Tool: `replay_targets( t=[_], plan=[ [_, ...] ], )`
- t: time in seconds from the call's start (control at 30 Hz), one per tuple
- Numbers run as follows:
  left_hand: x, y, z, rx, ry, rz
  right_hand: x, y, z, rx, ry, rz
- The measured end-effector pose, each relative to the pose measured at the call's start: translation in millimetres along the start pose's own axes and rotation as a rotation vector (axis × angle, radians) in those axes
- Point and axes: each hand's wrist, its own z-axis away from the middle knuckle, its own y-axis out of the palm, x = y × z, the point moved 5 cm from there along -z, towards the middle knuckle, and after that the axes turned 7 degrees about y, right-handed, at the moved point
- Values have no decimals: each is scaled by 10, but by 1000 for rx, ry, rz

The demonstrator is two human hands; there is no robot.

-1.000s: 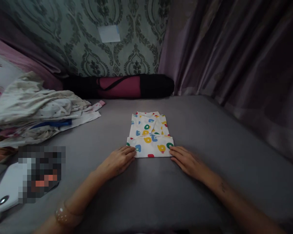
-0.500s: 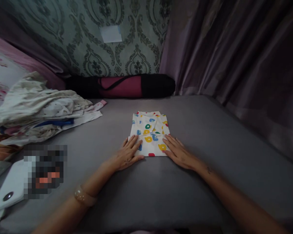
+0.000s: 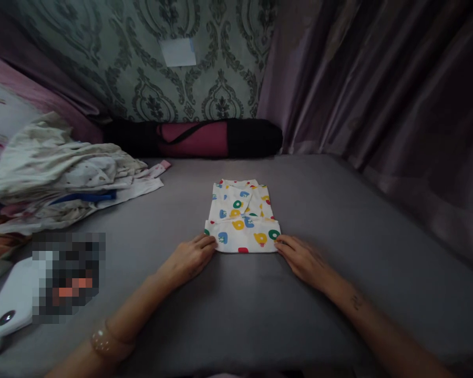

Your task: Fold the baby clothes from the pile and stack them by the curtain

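Note:
A white garment [image 3: 242, 233] with a colourful print lies folded on the grey bed sheet, its near part turned up in a wide flat band. My left hand [image 3: 193, 257] is closed on the band's near left corner, fingers pressed together. At the near right corner, my right hand [image 3: 301, 260] pinches the garment's edge between thumb and fingers. The collar end points away from me.
Rumpled clothes [image 3: 74, 168] are heaped at the left. A white device [image 3: 19, 299] with a cable lies at the near left, beside a blurred patch. A black and maroon bag [image 3: 197, 139] lies along the patterned wall. Purple curtains [image 3: 319, 79] hang at the right.
Both hands have slid outward from lying flat on the band to its near corners, and their fingers have closed there. More of the band's print shows. The garment has hardly moved.

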Motion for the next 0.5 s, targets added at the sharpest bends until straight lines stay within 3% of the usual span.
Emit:
replay_targets(
  t=[0.13,0.3,0.37,0.5],
  plan=[
    [13,-53,-42,-68,-85,32,16,-41,-57,-42,32,-81],
    [84,-187,-97,-277,-195,218,-146,-36,-116,-183,228,-325],
    [143,-170,-102,-321,-185,277,-242,43,-147,-157,265,-380],
    [316,-16,-82,-298,-154,244,-358,135,-260,-81,171,-382]
  ],
)
